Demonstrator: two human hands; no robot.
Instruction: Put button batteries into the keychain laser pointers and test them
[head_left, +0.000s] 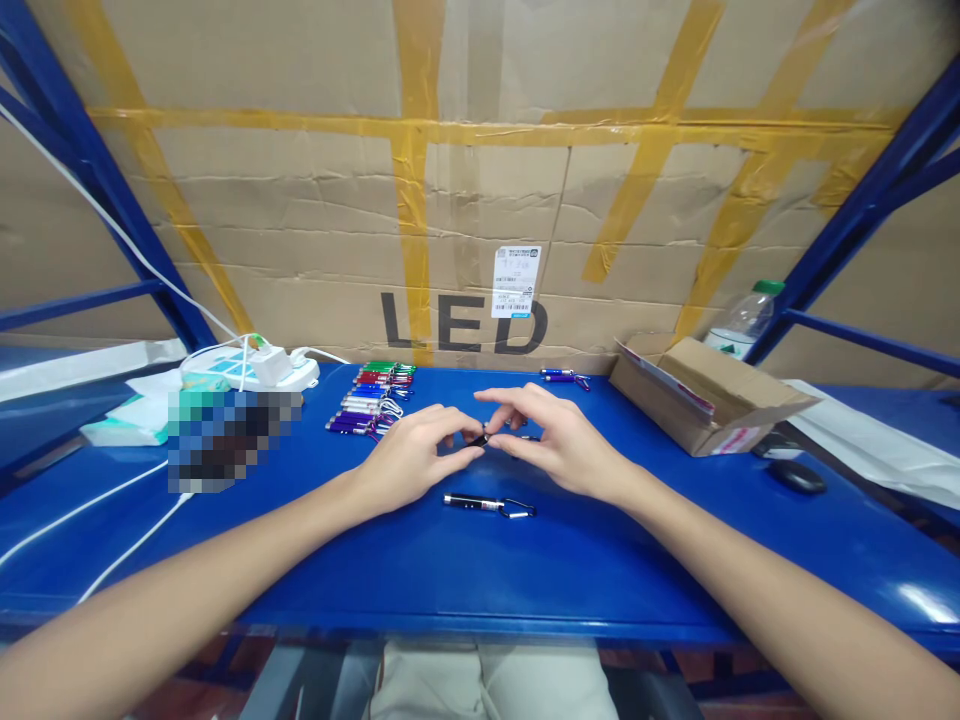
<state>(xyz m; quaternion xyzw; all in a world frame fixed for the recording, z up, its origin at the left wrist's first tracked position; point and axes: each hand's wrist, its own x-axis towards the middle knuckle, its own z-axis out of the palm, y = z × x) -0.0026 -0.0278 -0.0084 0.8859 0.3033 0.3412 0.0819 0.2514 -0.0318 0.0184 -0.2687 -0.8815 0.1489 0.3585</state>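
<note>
My left hand (412,450) pinches a small black penlight (478,440) between thumb and fingers above the blue table. My right hand (566,440) meets it from the other side, thumb and fingertips closed at the penlight's other end with the index finger raised. Most of this penlight is hidden by the fingers. Nearer to me, a second black penlight (472,502) with a carabiner clip (519,508) lies flat on the table. Beyond my left hand, several penlights (371,402) in green, red, blue, silver and purple lie in a column, clips to the right.
A blue-purple penlight (561,377) lies at the back of the table (570,570). At right are an open cardboard box (705,395), a plastic bottle (742,320) and a black mouse (797,477). Left stand a power strip (255,370) with white cables and a tissue pack (131,420).
</note>
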